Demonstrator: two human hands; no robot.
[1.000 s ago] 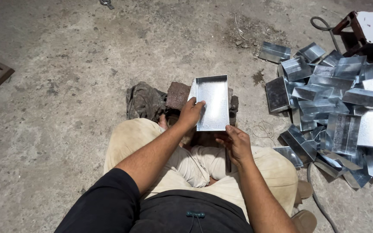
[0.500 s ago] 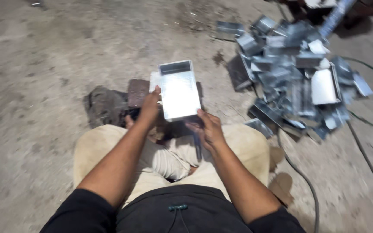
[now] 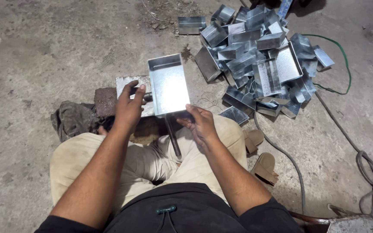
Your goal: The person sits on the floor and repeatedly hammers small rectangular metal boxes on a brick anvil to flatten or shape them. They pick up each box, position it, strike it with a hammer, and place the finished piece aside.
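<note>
Pile of bent sheet-metal boxes (image 3: 255, 51) on concrete floor (image 3: 44, 56), upper rt. Sheet-metal tray (image 3: 168, 84) held above lap, open side up. L hand (image 3: 128, 108) fingers clamped on tray's left edge; R hand (image 3: 199, 123) fingers pinching near corner. Hammer handle (image 3: 173, 138) beneath.

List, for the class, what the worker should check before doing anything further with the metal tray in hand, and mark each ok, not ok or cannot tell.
1. Left hand supports the metal tray's left edge: ok.
2. Right hand grips the tray's near end: ok.
3. Tray rests on the metal block beneath: cannot tell.
4. Hands protected against sharp sheet edges: not ok, both bare.
5. Pile of trays lies apart from the work spot: ok.
6. Grey cable runs close beside the right leg: not ok.
</note>
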